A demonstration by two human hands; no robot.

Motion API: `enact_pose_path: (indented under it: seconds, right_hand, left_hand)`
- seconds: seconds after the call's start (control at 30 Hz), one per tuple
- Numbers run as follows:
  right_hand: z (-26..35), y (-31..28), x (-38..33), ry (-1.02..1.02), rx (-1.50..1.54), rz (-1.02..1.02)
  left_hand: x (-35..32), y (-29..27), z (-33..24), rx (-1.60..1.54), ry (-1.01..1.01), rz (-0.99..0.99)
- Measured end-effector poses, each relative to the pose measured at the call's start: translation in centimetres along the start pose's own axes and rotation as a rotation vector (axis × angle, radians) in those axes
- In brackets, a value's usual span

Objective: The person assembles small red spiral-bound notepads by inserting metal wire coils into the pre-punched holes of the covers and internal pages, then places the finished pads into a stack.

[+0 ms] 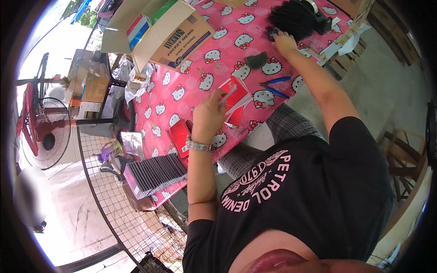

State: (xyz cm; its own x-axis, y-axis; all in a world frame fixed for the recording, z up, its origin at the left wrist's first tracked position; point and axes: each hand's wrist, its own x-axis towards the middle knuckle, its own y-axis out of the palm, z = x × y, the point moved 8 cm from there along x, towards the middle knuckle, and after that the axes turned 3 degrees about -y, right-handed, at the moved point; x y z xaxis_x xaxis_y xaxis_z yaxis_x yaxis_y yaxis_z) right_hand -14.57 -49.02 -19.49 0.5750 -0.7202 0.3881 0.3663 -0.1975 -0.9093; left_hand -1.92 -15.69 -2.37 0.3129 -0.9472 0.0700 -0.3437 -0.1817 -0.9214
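Observation:
My left hand (209, 114) is closed over the near-left side of a fanned stack of red-covered memo pads (236, 93). A thin pale strip shows at its fingertips; what it pinches is hard to make out. Left of my wrist lie red spiral memo pads (179, 136), beside a long row of black-spiral-bound pads (157, 173). My right arm reaches to the far right, where my right hand (285, 42) has its fingers bent on the edge of a pile of thin black strands (293, 20), perhaps binding coils. Blue-handled pliers (276, 86) lie between my arms.
A pink patterned cloth (205, 98) covers the table. An opened cardboard box (177, 41) stands at the far left, holding coloured packs. Near the pliers sits a dark rounded piece (256, 60). A roll of tape (310, 5) is at the far right; a fan (48, 136) stands left.

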Motion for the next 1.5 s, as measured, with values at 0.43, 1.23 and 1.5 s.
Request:
enact_pose_path:
  seconds: [0.43, 1.23, 1.5]
  right_hand:
    - [11.2, -13.5, -1.6, -0.383, 0.940, -0.049]
    - [19.6, -19.3, -7.4, -0.672, 1.066, 0.052]
    - [19.9, -20.7, -8.6, -0.480, 0.862, 0.282]
  left_hand:
    - [0.3, -0.7, -2.4, 0.310, 0.022, -0.614]
    - [0.8, -0.2, -2.3, 0.313, 0.055, -0.497]
    - [-0.5, -1.2, -2.8, 0.169, 0.179, -0.417]
